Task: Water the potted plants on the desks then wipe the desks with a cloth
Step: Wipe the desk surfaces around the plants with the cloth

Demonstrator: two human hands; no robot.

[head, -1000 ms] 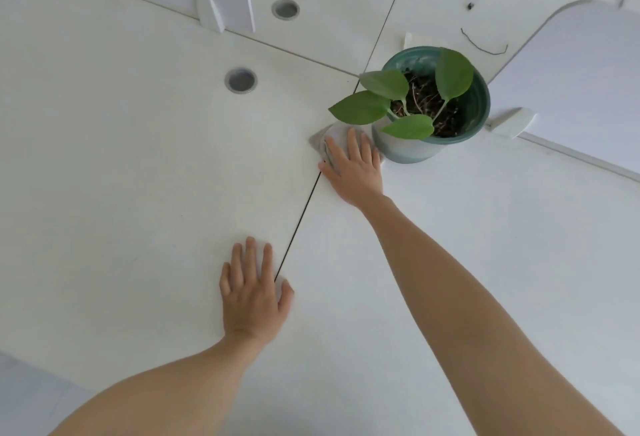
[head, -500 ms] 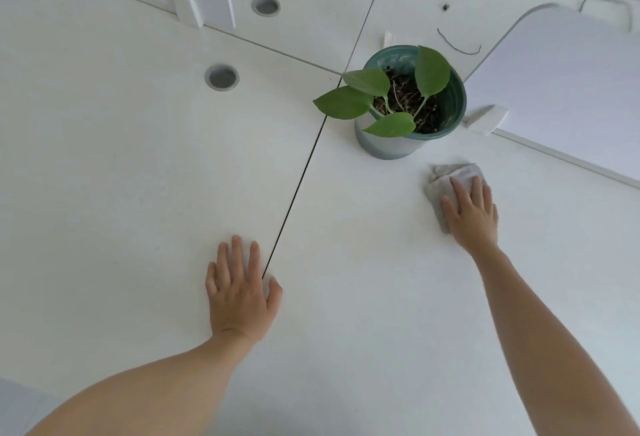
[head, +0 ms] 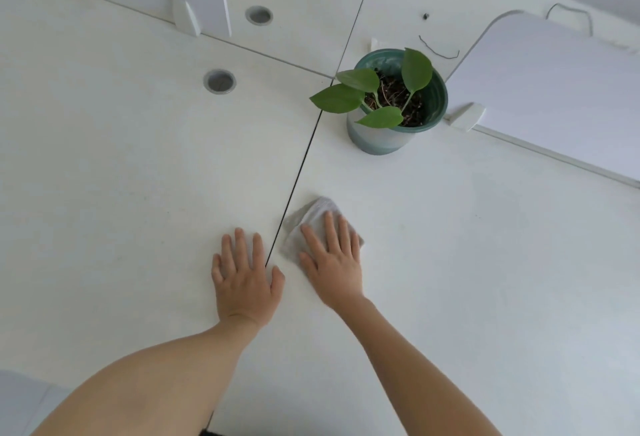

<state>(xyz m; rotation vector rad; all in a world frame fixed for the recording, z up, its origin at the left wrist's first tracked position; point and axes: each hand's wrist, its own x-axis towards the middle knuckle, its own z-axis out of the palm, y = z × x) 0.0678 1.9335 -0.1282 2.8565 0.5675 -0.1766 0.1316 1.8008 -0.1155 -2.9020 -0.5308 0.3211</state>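
**White surface (head: 121,176) seen from above.** Far left: a round cable port (head: 219,81) is set into the surface. Centre left: the left hand (head: 244,278) lies palm down, fingers straight and spread, holding nothing. It straddles the dark seam (head: 301,172) between two desktops. Just right of the seam: the right hand (head: 332,264) presses straight fingers onto a folded grey cloth (head: 311,214), which lies flat on the surface. Farther back and right: the potted plant (head: 391,106), green leaves in a green-rimmed pot, stands upright, well apart from the cloth. Far right: a pale divider panel (head: 554,89).
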